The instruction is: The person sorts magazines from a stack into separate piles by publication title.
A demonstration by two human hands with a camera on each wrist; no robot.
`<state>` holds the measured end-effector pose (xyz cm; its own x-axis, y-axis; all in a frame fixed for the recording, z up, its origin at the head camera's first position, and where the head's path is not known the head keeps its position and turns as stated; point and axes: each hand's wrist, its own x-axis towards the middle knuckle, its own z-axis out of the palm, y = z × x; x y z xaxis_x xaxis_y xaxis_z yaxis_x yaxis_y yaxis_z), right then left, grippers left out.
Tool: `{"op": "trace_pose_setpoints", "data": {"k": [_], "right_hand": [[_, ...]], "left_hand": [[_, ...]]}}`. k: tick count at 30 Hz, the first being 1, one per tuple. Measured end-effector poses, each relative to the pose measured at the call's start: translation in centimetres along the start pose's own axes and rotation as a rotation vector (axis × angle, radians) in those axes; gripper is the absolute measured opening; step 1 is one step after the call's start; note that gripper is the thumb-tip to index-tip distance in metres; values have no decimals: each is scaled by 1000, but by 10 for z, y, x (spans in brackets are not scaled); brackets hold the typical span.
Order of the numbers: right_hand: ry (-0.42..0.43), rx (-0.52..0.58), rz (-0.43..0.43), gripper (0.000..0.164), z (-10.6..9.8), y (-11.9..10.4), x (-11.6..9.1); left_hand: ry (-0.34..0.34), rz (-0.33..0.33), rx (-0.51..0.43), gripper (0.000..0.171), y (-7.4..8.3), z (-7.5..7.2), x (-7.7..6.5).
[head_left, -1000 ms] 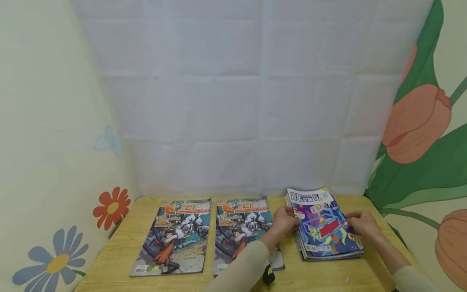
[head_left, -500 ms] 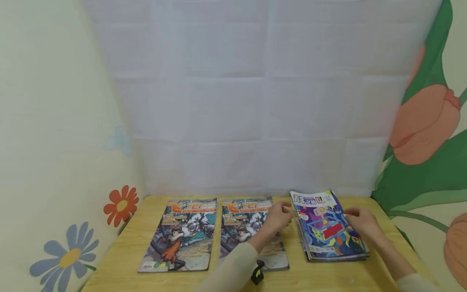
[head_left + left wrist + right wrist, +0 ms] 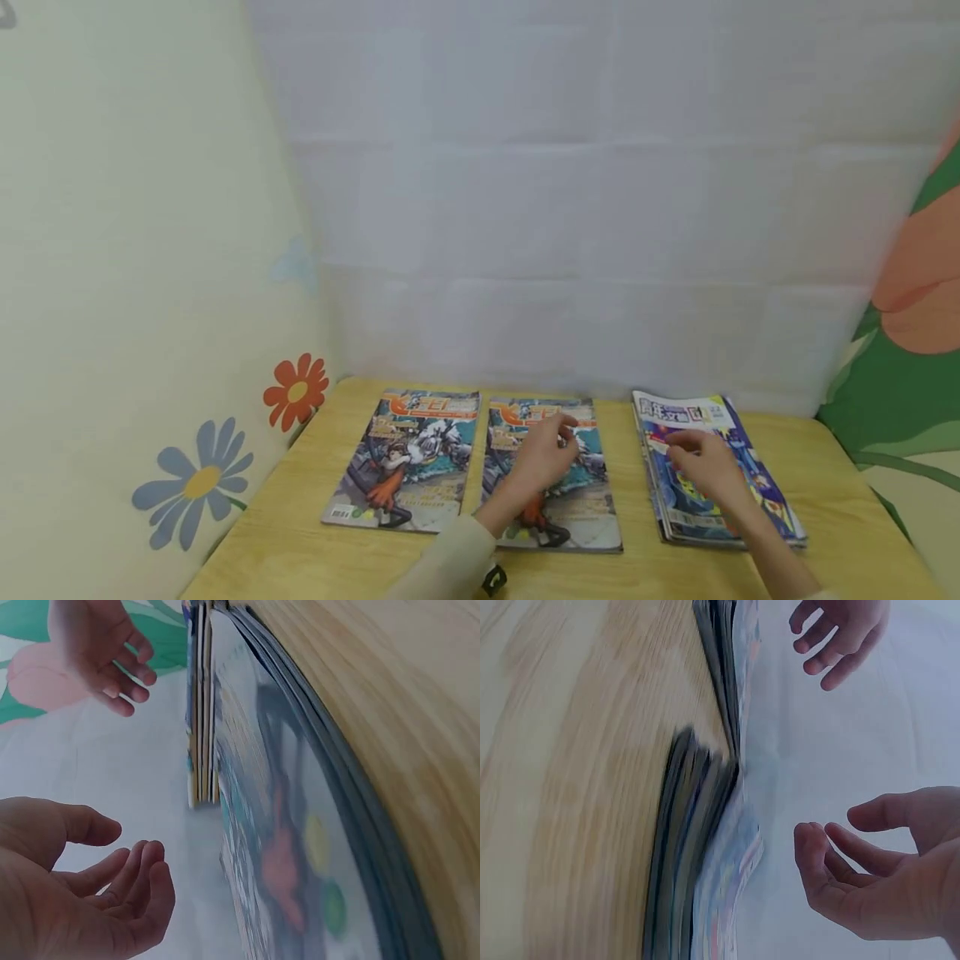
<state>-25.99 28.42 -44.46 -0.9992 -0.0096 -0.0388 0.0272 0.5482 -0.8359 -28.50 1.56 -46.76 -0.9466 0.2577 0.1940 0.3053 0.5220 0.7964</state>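
My left hand (image 3: 546, 454) hovers over the middle magazine stack (image 3: 555, 508), fingers loosely bent, with a gap between thumb and fingertips in the left wrist view. My right hand (image 3: 705, 468) is above the right-hand magazine stack (image 3: 768, 492), whose top cover is purple and blue; its fingers are relaxed and hold nothing. In the right wrist view that stack (image 3: 682, 855) shows several layered, slightly uneven edges. Farther left lies another magazine (image 3: 412, 467) with the same orange-titled cover as the middle one.
The three piles stand in a row on a light wooden table (image 3: 277, 542). Behind it hangs a creased white cloth (image 3: 585, 208). A painted wall with flowers (image 3: 202, 482) borders the left side. A small black object (image 3: 493, 578) sits by the left sleeve.
Both hands have come away from the sides of the right-hand stack and shifted left, the left one over the middle magazines. The head view has turned, so the scene sits differently.
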Motion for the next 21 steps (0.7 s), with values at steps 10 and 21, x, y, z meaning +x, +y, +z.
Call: {"op": "trace_pose_setpoints", "data": {"k": [10, 21], "right_hand": [[-97, 54, -22, 36, 39, -13, 2], [-175, 16, -45, 34, 63, -27, 5]], "left_hand": [[84, -112, 326, 34, -15, -42, -32], [148, -247, 446, 43, -38, -64, -49]]}}
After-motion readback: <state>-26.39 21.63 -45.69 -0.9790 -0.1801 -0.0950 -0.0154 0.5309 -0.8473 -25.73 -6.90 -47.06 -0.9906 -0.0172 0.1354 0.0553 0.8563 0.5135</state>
